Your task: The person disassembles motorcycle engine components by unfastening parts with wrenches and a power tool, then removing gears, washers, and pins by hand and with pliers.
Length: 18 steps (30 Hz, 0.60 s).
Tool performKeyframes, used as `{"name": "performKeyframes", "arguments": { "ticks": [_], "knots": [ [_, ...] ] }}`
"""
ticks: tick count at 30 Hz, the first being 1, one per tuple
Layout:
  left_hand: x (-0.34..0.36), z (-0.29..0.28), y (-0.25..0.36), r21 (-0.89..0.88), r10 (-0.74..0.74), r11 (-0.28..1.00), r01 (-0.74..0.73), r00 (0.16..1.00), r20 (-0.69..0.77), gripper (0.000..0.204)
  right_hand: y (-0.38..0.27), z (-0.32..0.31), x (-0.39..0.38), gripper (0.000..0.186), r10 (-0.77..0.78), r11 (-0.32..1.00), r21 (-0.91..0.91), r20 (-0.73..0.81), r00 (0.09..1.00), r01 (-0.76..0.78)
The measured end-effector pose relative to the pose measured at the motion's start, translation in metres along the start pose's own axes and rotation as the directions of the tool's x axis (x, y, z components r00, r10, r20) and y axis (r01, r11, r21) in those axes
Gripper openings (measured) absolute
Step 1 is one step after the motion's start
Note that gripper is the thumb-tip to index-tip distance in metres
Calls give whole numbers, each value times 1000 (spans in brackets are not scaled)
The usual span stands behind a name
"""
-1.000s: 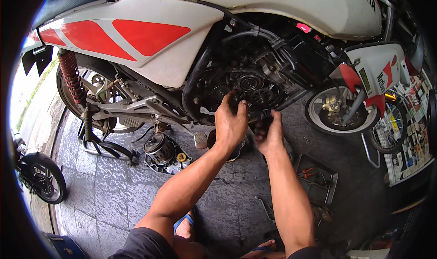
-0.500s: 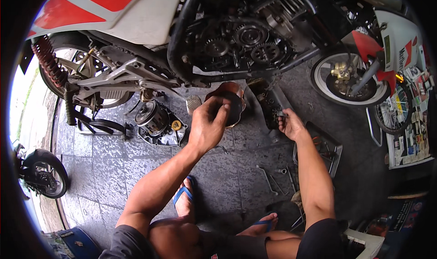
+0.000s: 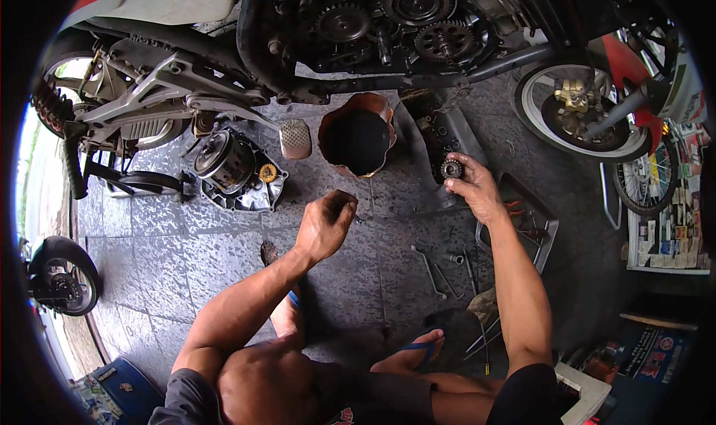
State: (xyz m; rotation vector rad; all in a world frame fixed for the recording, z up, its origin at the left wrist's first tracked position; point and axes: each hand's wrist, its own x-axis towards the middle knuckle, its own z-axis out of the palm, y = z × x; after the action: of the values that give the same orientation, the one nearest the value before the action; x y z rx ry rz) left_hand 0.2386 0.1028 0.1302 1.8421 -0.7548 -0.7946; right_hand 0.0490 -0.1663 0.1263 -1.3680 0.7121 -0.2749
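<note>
Between the thumb and fingers of my right hand (image 3: 477, 190) is a small dark gear (image 3: 452, 169) with a hole through its middle, held over the edge of a long grey tray (image 3: 466, 138) with small metal parts in it. My left hand (image 3: 327, 222) is closed, its fingers curled under; what they may hold is hidden. It hovers above the floor, just on the near side of a round, dark-bottomed basin (image 3: 391, 150) with a wavy rusty rim. Ahead, the motorcycle's engine (image 3: 380, 41) stands opened, with several large gears showing.
On the floor at left lie an engine cover (image 3: 253, 194) with a clutch drum (image 3: 226, 164) and a small yellow gear (image 3: 268, 173). A foot pedal (image 3: 295, 140) juts out beside the basin. Wrenches (image 3: 425, 268) lie near a tool tray (image 3: 548, 238). A front wheel (image 3: 522, 115) stands at right.
My left hand has drawn back from over the basin toward me. My right hand has lifted the gear out of the grey tray, so it now shows plainly. The view has shifted.
</note>
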Motion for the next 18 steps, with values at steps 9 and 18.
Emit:
{"name": "performKeyframes", "arguments": {
  "ticks": [9, 18],
  "knots": [
    [3, 5, -6, 113, -45, 993, 36, 997, 71, 26, -3, 3, 4, 52, -95, 993, -73, 20, 995, 96],
    [1, 4, -16, 190, -57, 981, 42, 995, 77, 27, 7, -2, 11, 44, -39, 980, -199, -32, 999, 32]
  ]
}}
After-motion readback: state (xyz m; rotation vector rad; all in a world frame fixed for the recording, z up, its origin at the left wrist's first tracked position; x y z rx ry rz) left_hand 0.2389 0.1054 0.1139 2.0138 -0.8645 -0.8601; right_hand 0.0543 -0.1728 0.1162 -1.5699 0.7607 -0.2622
